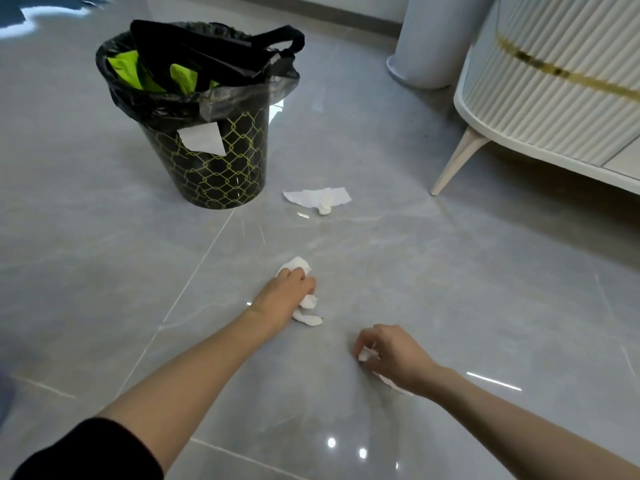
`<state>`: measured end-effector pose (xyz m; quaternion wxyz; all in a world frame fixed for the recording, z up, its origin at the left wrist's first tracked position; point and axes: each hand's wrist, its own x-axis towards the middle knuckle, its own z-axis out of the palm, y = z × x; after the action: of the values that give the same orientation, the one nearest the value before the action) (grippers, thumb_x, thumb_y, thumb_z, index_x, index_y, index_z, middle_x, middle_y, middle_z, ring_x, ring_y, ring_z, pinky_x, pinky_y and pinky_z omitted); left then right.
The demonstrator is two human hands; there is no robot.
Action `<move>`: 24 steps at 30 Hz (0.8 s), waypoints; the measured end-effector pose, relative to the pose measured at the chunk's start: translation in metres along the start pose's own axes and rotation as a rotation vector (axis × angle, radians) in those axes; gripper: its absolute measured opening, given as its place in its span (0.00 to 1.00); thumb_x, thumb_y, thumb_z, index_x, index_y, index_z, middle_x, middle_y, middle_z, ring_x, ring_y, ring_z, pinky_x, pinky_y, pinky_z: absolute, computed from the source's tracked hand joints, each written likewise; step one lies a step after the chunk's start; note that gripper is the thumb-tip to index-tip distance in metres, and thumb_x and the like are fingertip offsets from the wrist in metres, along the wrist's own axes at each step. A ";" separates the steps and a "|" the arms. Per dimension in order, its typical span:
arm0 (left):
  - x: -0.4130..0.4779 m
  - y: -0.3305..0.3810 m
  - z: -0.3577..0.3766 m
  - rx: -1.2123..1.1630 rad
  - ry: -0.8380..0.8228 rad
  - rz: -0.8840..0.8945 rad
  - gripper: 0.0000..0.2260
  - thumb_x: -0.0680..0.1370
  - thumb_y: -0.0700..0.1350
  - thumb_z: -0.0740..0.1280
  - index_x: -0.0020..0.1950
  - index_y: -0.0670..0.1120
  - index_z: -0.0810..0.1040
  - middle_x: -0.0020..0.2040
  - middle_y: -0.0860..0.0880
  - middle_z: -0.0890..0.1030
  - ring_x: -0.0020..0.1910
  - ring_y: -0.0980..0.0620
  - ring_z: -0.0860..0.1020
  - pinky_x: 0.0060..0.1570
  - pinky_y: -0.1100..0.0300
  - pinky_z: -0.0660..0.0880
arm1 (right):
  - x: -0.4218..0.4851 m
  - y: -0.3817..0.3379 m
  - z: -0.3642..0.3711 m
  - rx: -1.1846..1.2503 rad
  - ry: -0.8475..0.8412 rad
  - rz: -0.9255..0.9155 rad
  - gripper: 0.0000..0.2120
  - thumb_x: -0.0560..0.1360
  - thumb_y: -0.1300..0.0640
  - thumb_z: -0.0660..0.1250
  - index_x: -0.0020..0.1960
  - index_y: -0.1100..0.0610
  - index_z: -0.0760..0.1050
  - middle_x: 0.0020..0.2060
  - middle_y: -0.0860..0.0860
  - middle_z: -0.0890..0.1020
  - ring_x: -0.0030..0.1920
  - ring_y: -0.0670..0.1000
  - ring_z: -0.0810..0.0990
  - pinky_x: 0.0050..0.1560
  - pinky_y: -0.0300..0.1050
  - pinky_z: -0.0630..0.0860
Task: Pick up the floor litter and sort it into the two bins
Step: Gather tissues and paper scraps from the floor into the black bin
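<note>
My left hand (282, 294) rests low on the grey tile floor, fingers closed on a crumpled white tissue (298, 265) that sticks out above and below the hand. My right hand (391, 355) is nearer to me, closed on a second white tissue wad (364, 355), with more paper showing under the wrist. A third flat white tissue (317, 197) lies loose on the floor farther out. Behind it to the left stands a black bin with a gold lattice pattern (207, 168), lined with a black bag and holding green and black litter.
A white ribbed cabinet (554, 81) on tapered legs stands at the right, its leg (457, 164) near the loose tissue. A pale grey cylindrical bin (429, 39) stands behind it at the back. Shiny floor tiles stretch all around.
</note>
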<state>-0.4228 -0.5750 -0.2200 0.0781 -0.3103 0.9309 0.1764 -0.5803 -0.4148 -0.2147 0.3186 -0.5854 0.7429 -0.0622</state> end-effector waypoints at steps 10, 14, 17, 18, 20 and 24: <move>-0.002 -0.065 -0.005 -0.262 0.139 -0.337 0.27 0.77 0.41 0.63 0.74 0.48 0.58 0.70 0.46 0.56 0.69 0.46 0.60 0.67 0.56 0.64 | 0.107 -0.024 -0.063 0.318 0.392 0.191 0.16 0.70 0.62 0.69 0.58 0.55 0.76 0.45 0.51 0.77 0.44 0.50 0.75 0.46 0.37 0.68; 0.004 -0.089 0.006 -0.369 0.217 -0.373 0.27 0.76 0.41 0.65 0.73 0.47 0.61 0.68 0.46 0.58 0.67 0.44 0.61 0.65 0.54 0.65 | 0.162 -0.041 -0.069 0.267 0.436 0.120 0.18 0.71 0.64 0.66 0.61 0.57 0.74 0.53 0.54 0.77 0.50 0.53 0.77 0.50 0.38 0.69; 0.012 -0.102 0.013 -0.464 0.324 -0.330 0.17 0.80 0.45 0.60 0.68 0.43 0.66 0.53 0.52 0.67 0.52 0.48 0.69 0.51 0.58 0.69 | 0.197 -0.049 -0.069 0.207 0.480 0.040 0.23 0.72 0.65 0.64 0.66 0.56 0.70 0.61 0.56 0.71 0.57 0.54 0.75 0.51 0.33 0.65; 0.013 -0.103 0.013 -0.456 0.338 -0.306 0.16 0.80 0.43 0.59 0.68 0.44 0.67 0.55 0.50 0.67 0.52 0.48 0.69 0.50 0.60 0.68 | 0.205 -0.051 -0.071 0.204 0.493 0.028 0.24 0.73 0.66 0.63 0.68 0.56 0.67 0.64 0.56 0.68 0.60 0.54 0.73 0.51 0.30 0.63; 0.014 -0.110 0.019 -0.488 0.326 -0.275 0.21 0.77 0.35 0.60 0.70 0.47 0.68 0.62 0.46 0.65 0.59 0.47 0.68 0.56 0.64 0.64 | 0.226 -0.052 -0.074 0.212 0.482 0.047 0.28 0.73 0.66 0.63 0.72 0.56 0.63 0.68 0.57 0.64 0.66 0.54 0.69 0.56 0.30 0.62; 0.015 -0.114 0.020 -0.591 0.311 -0.259 0.28 0.74 0.28 0.57 0.69 0.52 0.69 0.61 0.46 0.63 0.64 0.51 0.63 0.59 0.72 0.55 | 0.252 -0.048 -0.082 0.146 0.294 0.185 0.29 0.74 0.62 0.63 0.74 0.57 0.59 0.72 0.56 0.62 0.71 0.54 0.63 0.66 0.38 0.59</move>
<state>-0.3650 -0.6609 -0.2748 -0.1358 -0.4581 0.7933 0.3773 -0.6138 -0.6817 -0.2287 0.2524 -0.4747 0.8256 -0.1713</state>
